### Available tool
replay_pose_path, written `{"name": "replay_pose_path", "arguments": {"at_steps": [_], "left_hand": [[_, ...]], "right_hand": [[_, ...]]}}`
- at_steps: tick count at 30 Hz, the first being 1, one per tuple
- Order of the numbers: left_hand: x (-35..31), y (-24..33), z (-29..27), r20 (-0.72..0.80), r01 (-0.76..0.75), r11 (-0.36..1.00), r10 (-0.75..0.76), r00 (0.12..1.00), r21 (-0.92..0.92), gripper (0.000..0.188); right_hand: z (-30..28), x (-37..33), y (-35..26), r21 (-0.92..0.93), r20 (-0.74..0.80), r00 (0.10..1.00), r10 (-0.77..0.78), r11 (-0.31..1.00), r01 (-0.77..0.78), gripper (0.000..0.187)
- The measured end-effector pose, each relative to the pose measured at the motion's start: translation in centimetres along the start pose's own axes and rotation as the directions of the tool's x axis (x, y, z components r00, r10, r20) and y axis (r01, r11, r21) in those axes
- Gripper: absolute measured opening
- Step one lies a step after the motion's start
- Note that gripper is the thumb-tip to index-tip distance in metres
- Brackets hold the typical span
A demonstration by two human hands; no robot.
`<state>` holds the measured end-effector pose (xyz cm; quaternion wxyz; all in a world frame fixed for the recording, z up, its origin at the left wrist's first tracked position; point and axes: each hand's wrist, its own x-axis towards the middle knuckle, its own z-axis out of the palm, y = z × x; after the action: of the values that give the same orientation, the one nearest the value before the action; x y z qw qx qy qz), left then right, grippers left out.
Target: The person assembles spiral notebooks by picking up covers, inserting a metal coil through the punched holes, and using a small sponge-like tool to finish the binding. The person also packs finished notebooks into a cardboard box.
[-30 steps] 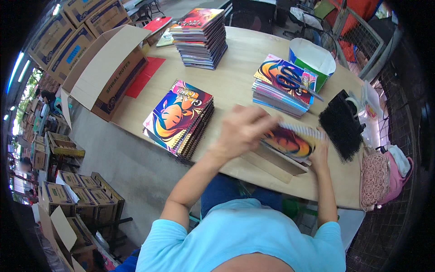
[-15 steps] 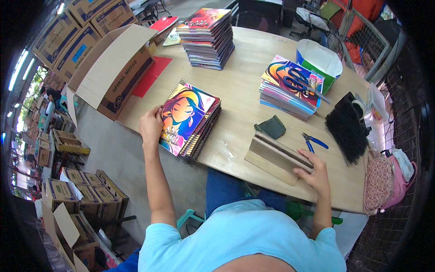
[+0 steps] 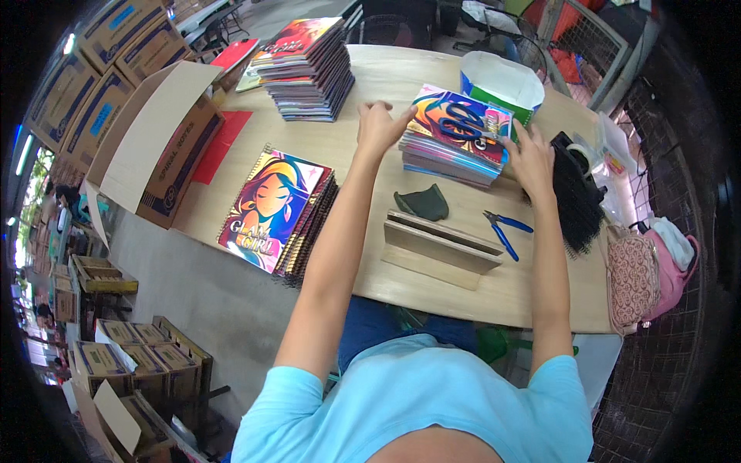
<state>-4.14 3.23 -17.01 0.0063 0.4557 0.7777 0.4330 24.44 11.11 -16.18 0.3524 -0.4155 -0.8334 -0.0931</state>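
Observation:
On the table sits a stack of loose notebook covers and pages (image 3: pixel 444 150) with a colourful cartoon face on top. Dark blue-handled scissors (image 3: pixel 463 122) lie across it. My left hand (image 3: pixel 378 127) is just left of this stack, thumb and fingers apart, holding nothing. At the stack's right edge is my right hand (image 3: pixel 531 160), fingers spread beside the scissors' blade end; whether it touches them is unclear. A pile of spiral-bound notebooks (image 3: pixel 270 204) rests left of my left forearm. Nearer me stands a slotted wooden holder (image 3: pixel 440 245), with a dark green cloth piece (image 3: pixel 423 202) behind it.
Blue-handled pliers (image 3: pixel 505 230) lie right of the holder. Black spiral wires (image 3: pixel 575 204) are heaped at the right, near a pink bag (image 3: pixel 675 266). A tall notebook stack (image 3: pixel 305 73) stands at the back, with an open carton (image 3: pixel 174 158) at the left and a green-white box (image 3: pixel 505 81) behind.
My left hand has left the spiral notebooks and reached right and forward to the unbound stack. My right hand has let go of the wooden holder and moved forward to that stack's right side.

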Motion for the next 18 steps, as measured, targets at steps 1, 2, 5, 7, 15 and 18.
{"name": "replay_pose_path", "arguments": {"at_steps": [1,2,5,7,15,18], "left_hand": [[2.6,-1.5,1.5,0.369,0.078,0.997,-0.077,0.926,0.013,0.052],[3.1,-0.5,1.9,0.320,0.100,0.995,-0.088,0.943,-0.022,0.048],[4.2,-1.0,2.1,0.053,0.140,0.985,-0.135,0.989,-0.103,0.034],[5.8,-2.8,0.4,-0.218,0.149,0.863,-0.283,0.934,-0.482,0.025],[-1.1,13.0,-14.2,-0.162,-0.799,0.599,0.793,0.587,0.038,0.034],[-6.2,15.0,-15.4,0.074,-0.828,0.541,0.829,0.555,0.148,0.052]], "right_hand": [[1.6,0.5,0.7,0.090,0.154,0.982,0.109,0.988,-0.124,0.033],[2.2,0.8,1.7,0.152,0.301,0.930,0.210,0.953,-0.264,0.033],[3.5,0.7,2.3,0.186,0.223,0.965,0.141,0.965,-0.184,0.035],[3.7,1.3,2.2,0.154,0.315,0.932,0.176,0.960,-0.234,0.041],[-10.8,3.7,-10.2,0.362,-0.211,0.968,-0.133,0.910,0.204,0.061],[-11.9,3.3,-10.5,0.666,0.143,0.975,-0.169,0.746,0.031,0.054]]}}
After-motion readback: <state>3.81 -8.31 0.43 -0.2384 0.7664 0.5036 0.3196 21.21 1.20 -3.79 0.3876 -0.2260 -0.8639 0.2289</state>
